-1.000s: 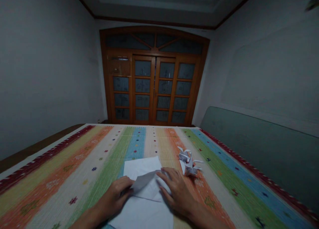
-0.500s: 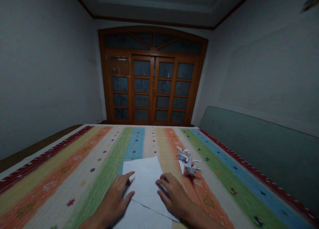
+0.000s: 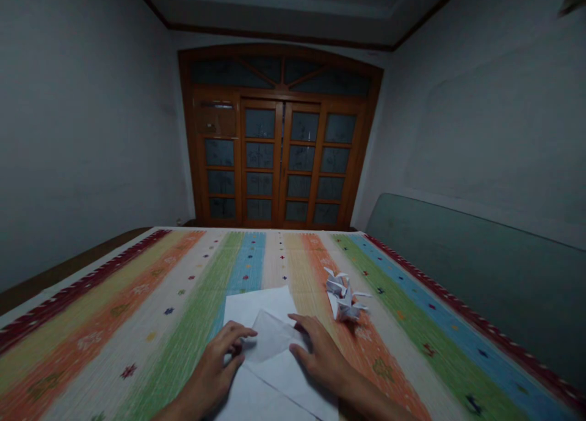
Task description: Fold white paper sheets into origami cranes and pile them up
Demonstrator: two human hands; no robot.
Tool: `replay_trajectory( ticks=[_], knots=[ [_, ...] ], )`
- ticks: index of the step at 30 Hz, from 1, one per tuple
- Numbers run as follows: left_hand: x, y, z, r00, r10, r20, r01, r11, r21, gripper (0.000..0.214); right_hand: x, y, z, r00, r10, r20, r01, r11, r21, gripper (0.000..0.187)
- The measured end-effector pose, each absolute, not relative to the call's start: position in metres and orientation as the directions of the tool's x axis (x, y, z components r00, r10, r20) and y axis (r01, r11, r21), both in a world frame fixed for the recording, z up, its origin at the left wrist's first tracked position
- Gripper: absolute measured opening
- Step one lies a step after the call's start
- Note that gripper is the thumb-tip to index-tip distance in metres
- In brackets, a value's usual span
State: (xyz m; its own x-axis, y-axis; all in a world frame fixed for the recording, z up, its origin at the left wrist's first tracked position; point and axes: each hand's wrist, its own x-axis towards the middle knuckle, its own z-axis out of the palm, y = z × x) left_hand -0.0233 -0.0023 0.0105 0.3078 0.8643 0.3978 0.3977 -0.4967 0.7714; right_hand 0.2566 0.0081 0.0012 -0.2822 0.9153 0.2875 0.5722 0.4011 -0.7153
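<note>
1. Left hand (image 3: 213, 366): fingers curled at the left edge of a folded paper flap (image 3: 270, 335); pinch or mere touch impossible to tell.
2. Right hand (image 3: 320, 360): fingers spread, tips pressed on the flap's right side, well apart from the left hand, with the flap between.
3. Beneath both hands, a creased white paper sheet (image 3: 270, 384), flat on a striped woven cover (image 3: 114, 348).
4. Just beyond the right hand, not touching: a spiky folded-paper origami figure (image 3: 345, 296).
5. Along the right side, a green padded panel (image 3: 476, 287); far ahead, glazed wooden doors (image 3: 279, 158).
</note>
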Motion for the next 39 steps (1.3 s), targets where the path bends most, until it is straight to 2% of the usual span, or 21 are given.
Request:
replay_trajectory(
  ticks=[5, 10, 20, 27, 33, 37, 39],
  knots=[
    [-0.0225, -0.0017, 0.0092, 0.307, 0.878, 0.368, 0.378, -0.468, 0.799, 0.042, 0.2546, 0.013, 0.0013, -0.218, 0.955, 0.202, 0.552, 0.291, -0.782, 0.049],
    [-0.0233, 0.0033, 0.0052, 0.303, 0.914, 0.271, 0.394, -0.379, 0.838, 0.045, 0.2524, 0.0149, 0.0016, -0.227, 0.947, 0.227, 0.524, 0.315, -0.791, 0.026],
    [-0.0246, 0.0036, 0.0076, 0.255, 0.923, 0.289, 0.493, -0.382, 0.782, 0.042, 0.2532, 0.0163, 0.0017, -0.207, 0.949, 0.236, 0.563, 0.313, -0.765, 0.015],
    [-0.0262, 0.0052, 0.0106, 0.262, 0.929, 0.261, 0.526, -0.364, 0.769, 0.036, 0.2533, 0.0154, 0.0018, -0.201, 0.943, 0.266, 0.562, 0.333, -0.757, 0.017],
    [-0.0275, 0.0054, 0.0093, 0.311, 0.887, 0.342, 0.528, -0.46, 0.714, 0.029, 0.2559, 0.0162, 0.0036, -0.237, 0.928, 0.287, 0.518, 0.37, -0.771, 0.019],
    [-0.0271, 0.0026, 0.0083, 0.314, 0.885, 0.345, 0.555, -0.466, 0.689, 0.032, 0.2572, 0.0156, 0.0064, -0.243, 0.921, 0.304, 0.493, 0.387, -0.779, 0.024],
    [-0.0276, 0.001, 0.0072, 0.318, 0.885, 0.339, 0.552, -0.464, 0.693, 0.042, 0.2568, 0.0149, 0.0083, -0.242, 0.92, 0.308, 0.481, 0.39, -0.785, 0.028]
  ],
)
